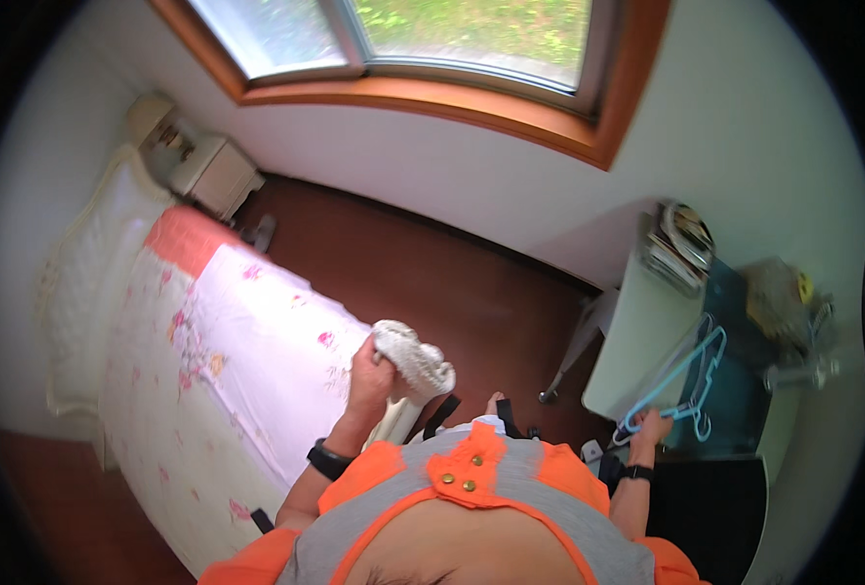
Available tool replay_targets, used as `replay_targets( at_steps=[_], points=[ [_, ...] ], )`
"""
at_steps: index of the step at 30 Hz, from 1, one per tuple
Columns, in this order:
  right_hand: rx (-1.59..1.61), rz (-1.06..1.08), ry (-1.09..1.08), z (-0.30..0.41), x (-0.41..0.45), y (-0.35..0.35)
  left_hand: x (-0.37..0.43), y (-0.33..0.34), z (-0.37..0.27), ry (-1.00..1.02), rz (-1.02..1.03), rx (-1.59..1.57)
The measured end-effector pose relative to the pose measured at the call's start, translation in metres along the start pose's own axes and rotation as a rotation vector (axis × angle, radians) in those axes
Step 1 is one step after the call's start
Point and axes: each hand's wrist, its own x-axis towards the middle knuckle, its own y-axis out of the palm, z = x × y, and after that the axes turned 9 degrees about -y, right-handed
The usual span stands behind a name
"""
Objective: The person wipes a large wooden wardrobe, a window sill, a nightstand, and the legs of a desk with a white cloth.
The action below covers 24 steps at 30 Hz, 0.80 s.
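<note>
Bunched in my left hand (371,379) is a cream, textured knitted cloth (416,357), raised by the foot end of the bed. My right hand (650,427), out to the right over the desk, grips light-blue plastic clothes hangers (677,376). Their hooks point toward the wall side, and how many there are I cannot tell. A flowered bedspread (154,409) covers the bed on the left. Over it lies a white sheet (279,322) with pink flowers.
A desk (641,322) along the right wall carries stacked magazines (680,245) and a plastic bag (775,296). A black chair (707,504) stands close on my right. At the far left are a tufted headboard (85,285) and a nightstand (217,175). A wood-framed window (432,102) is ahead.
</note>
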Motion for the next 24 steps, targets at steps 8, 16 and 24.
replay_targets(
  at_steps=[8,16,24],
  points=[
    [-0.825,0.059,-0.277,0.016,0.003,-0.017,0.047,0.005,0.000,-0.063,-0.019,-0.074],
    [-1.468,0.431,-0.492,0.045,0.011,-0.055,0.142,-0.007,0.000,-0.082,0.040,-0.167],
    [-1.299,0.776,-0.860,0.168,-0.080,0.276,0.243,-0.075,-0.038,-0.028,-0.068,-0.366]
  ],
)
